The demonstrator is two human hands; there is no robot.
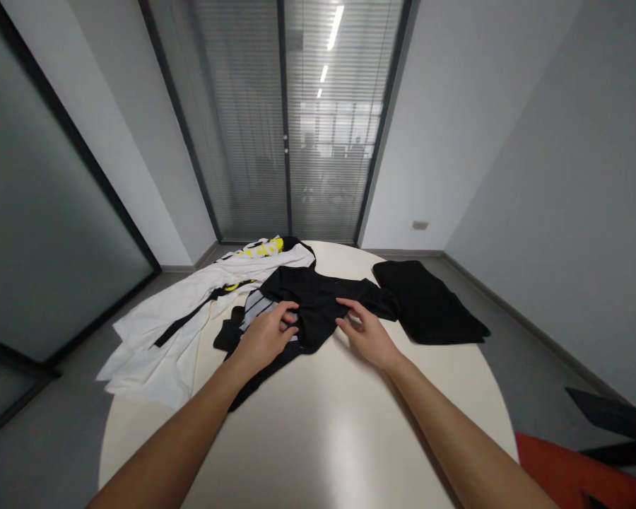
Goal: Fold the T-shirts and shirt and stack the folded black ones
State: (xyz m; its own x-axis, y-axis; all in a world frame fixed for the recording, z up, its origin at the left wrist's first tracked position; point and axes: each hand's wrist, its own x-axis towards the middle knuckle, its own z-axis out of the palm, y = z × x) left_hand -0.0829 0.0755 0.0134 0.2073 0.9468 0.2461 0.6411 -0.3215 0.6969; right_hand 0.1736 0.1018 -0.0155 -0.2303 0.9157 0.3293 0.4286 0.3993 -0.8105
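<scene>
On far half of counter (344, 424), close right of white garment (174, 300): black garment (318, 304), rumpled. Left grip (295, 318), right grip (339, 312) at it, half-curled, parted, apparently empty. Could drag white garment too if tugged hastily.

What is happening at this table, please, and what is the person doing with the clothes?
A person has both hands at a crumpled black garment on the round table: the left hand is at its near left part, the right hand by its right side, thumb and forefinger apart on each. The black garment lies unevenly. A white garment with black and yellow parts spreads to the left, and a flat black bundle lies to the right.
</scene>
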